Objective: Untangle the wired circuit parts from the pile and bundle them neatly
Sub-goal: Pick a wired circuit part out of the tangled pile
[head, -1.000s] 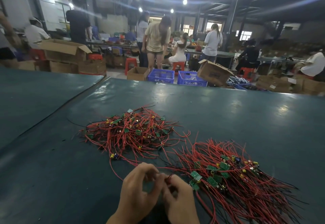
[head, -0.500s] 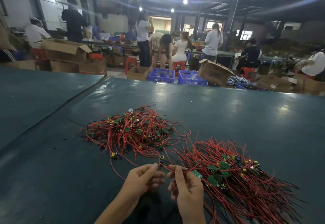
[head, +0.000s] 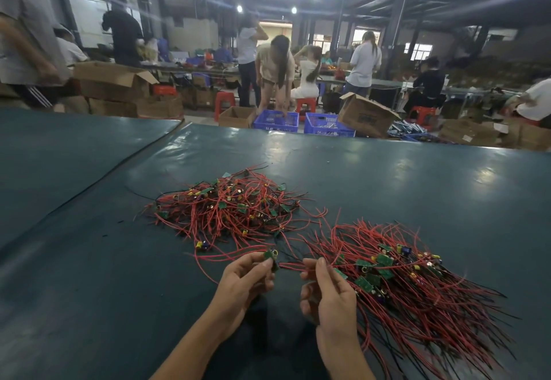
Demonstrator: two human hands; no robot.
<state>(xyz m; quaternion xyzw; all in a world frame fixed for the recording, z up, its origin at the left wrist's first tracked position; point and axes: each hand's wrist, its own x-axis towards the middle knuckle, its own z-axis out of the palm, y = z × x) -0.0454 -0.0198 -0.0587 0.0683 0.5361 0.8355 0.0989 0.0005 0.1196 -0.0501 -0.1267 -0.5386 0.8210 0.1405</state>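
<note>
Item: green circuit board (head: 269,256), pinched in left hand (head: 247,281); its red lead (head: 290,265) pinched in right hand (head: 328,293), over bench (head: 417,177), between tangled pile (head: 232,209) and sorted bundle (head: 402,284); risk: a hard tug snags neighbouring leads, dragging either heap

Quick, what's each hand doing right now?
Left hand: closed, pinching a small green circuit board.
Right hand: closed, pinching the red wires that run from that board.

One head-worn wide-angle view looks forward and down, close over the table (head: 387,177)
</note>
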